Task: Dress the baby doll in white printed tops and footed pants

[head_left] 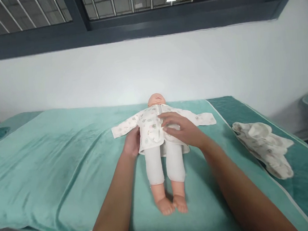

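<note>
A baby doll [156, 99] lies on its back with its head toward the wall. It wears a white patterned baby jacket [150, 121], whose sleeves spread out to both sides, and white leg coverings [154, 166] that end above its bare feet. At the doll's side, under the jacket's left sleeve, rests my left hand [132, 142]; its fingers are mostly hidden. Over the front opening is my right hand [181, 127], thumb and index fingertip close together in a pinch at the jacket's edge. The fingertips cover the bit of cloth between them.
Beneath the doll is a padded bed with a green cover [74, 166]. A crumpled white patterned garment [268, 148] lies on the darker green strip [307, 184] at the right. Behind the bed stand a white wall [85, 78] and a dark-framed barred window [145, 25].
</note>
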`<state>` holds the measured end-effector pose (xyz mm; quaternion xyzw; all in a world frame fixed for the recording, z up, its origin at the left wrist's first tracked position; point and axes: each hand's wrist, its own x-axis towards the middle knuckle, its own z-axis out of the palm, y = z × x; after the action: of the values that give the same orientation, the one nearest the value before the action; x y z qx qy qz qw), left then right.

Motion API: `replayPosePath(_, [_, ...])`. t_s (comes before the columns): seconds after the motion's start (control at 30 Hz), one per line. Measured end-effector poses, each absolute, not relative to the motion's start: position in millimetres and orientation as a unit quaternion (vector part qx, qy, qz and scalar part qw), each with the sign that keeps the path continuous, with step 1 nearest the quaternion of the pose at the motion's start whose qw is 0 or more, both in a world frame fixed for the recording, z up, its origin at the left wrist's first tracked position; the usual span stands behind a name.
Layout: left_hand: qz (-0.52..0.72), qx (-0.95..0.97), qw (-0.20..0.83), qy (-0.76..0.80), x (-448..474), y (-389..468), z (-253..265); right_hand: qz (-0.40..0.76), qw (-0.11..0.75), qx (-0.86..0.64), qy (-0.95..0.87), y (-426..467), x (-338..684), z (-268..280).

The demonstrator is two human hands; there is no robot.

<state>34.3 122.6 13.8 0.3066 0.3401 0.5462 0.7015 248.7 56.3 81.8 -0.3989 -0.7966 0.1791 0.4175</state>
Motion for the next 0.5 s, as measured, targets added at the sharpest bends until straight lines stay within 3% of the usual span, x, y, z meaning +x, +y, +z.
replayPosePath(0.07, [0.557,0.37,0.644,0.373,39,110,12,0.122,0.479,-0.454,-0.741,44,267,59])
replayPosePath(0.17, [0.577,0.422,0.563,0.415,40,96,8,-0.009,0.476,-0.534,-0.699,12,308,20])
replayPosePath(0.37, [0.552,0.495,0.507,0.439,33,70,10,-0.227,0.285,-0.717,-0.594,-70,400,-13])
replayPosePath(0.5, [0.507,0.545,0.47,0.474,20,42,6,-0.178,0.21,-0.803,-0.528,-98,449,-13])
